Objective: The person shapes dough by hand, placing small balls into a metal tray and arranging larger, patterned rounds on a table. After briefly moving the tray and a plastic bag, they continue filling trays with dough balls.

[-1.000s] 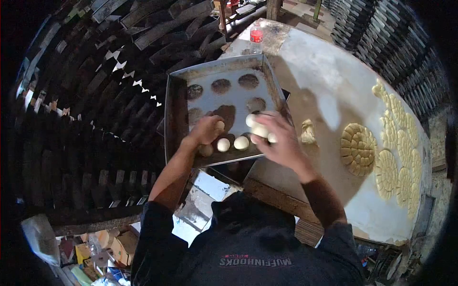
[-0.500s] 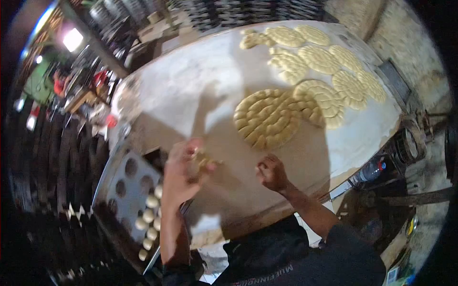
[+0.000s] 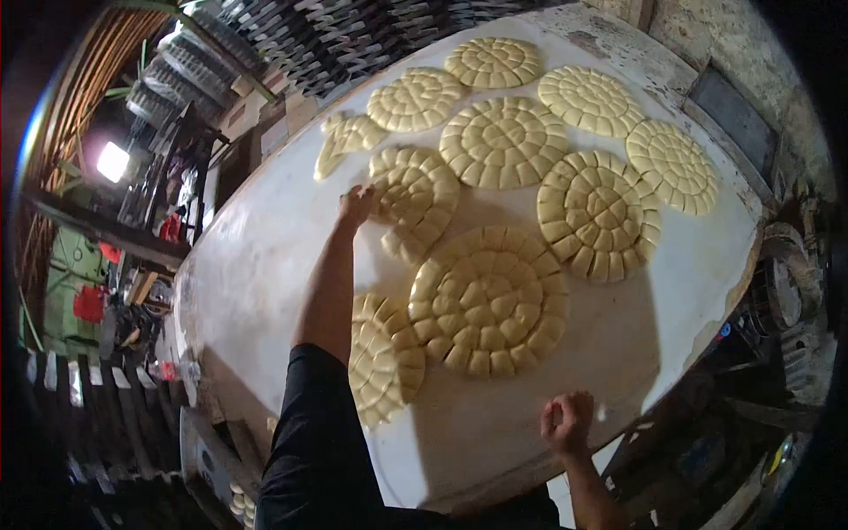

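My left arm stretches forward over the table, and my left hand point(image 3: 356, 207) is at the left edge of a partly formed round of dough point(image 3: 415, 196), fingers closed on dough there. Cut segments ring that round, with a gap at its lower left. Near the table's front edge is my right hand point(image 3: 567, 422), its fingers curled in; what it holds, if anything, is hidden. Between the hands lies a large dough round point(image 3: 490, 300) scored into small blocks. Another round point(image 3: 382, 358) beside it is partly covered by my left arm.
More scored dough rounds point(image 3: 503, 141) spread over the far and right parts of the pale table point(image 3: 256, 256). A loose cluster of dough pieces point(image 3: 349, 141) lies at the far left. Dough balls point(image 3: 238, 503) sit below the left edge. Dark stacked racks point(image 3: 327, 40) stand behind.
The view has shifted. My left hand has gone from the near left, with a small dough piece in it, out to a farther round. My right hand stays curled near the front edge.
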Demonstrator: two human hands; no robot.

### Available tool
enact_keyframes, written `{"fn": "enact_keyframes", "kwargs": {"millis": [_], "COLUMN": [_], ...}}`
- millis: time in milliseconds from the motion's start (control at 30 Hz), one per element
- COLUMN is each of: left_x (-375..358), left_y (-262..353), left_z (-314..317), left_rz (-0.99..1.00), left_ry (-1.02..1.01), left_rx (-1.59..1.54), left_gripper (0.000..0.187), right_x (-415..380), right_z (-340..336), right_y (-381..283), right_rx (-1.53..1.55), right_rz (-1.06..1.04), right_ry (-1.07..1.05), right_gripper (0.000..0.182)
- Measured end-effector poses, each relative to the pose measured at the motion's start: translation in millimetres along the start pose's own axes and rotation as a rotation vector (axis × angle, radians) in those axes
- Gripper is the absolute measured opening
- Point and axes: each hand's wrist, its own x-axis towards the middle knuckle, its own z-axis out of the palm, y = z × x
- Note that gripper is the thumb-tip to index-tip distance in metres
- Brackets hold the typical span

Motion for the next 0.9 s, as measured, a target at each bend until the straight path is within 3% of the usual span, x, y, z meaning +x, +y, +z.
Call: {"fn": "enact_keyframes", "kwargs": {"millis": [33, 67, 100, 133, 200, 233, 333, 400, 467, 533, 600, 667, 700, 733, 767, 833, 867, 900], "left_x": [0, 26, 31, 34, 41, 8, 9, 19, -14, -56, -118, -167, -222, -274, -326, -412, -454, -514], "left_y": [5, -39, -27, -17, -8, 41, 18, -51, -81, -96, -78, -102, -69, -45, -27, -39, -50, -33], "left_z": [5, 32, 25, 14, -11, -16, -22, -17, -23, -41, -64, -94, -109, -119, -127, -123, -115, -111], "left_rz": [-0.061, 0.420, 0.418, 0.405, 0.129, -0.011, -0.125, -0.186, -0.208, -0.334, -0.430, -0.089, -0.054, -0.060, 0.067, 0.215, 0.239, 0.480], "left_ry": [-0.050, 0.323, 0.102, -0.118, -0.466, -0.468, -0.519, -0.360, -0.057, 0.039, 0.498, 0.532, 0.477, 0.493, 0.407, 0.330, 0.346, 0.457], "left_rx": [-0.033, 0.577, 0.566, 0.552, -0.314, -0.375, -0.383, -0.476, -0.317, -0.363, 0.004, -0.085, -0.058, -0.061, -0.231, -0.467, -0.542, -0.199], "left_gripper": [0.055, 0.051, 0.048, 0.045, 0.037, 0.031, 0.025, 0.027, 0.024, 0.028, 0.033, 0.037, 0.034, 0.034, 0.033, 0.033, 0.033, 0.032], "right_x": [-2, -5, -3, 0, 4, 6, 5, 2, 0, -7, -11, -9, -7, -10, -16, -28, -46, -63], "right_z": [2, 3, 4, 4, 1, 1, -2, -1, 3, 9, 16, 14, 13, 16, 21, 25, 34, 46], "right_y": [2, 5, 5, 6, 3, 3, 1, 3, 6, 10, 17, 12, 6, -2, -14, -87, -124, -161], "right_rx": [0.013, 0.018, 0.025, 0.040, 0.006, 0.018, 0.013, 0.069, 0.011, 0.010, -0.029, -0.075, -0.032, 0.040, 0.115, 0.479, 0.651, 0.812], "right_rz": [0.020, 0.027, 0.035, 0.053, 0.030, 0.042, 0.013, 0.024, -0.024, -0.072, -0.109, -0.140, -0.150, -0.030, 0.088, 0.121, 0.124, 0.127], "right_ry": [0.005, 0.013, 0.018, 0.016, -0.038, -0.030, -0.033, -0.035, 0.007, 0.065, 0.092, 0.169, 0.252, 0.212, 0.164, 0.150, -0.042, -0.237], "right_gripper": [0.022, 0.019, 0.016, 0.016, 0.011, 0.011, 0.010, 0.009, 0.009, 0.008, 0.010, 0.014, 0.017, 0.021, 0.026, 0.041, 0.046, 0.050]}}
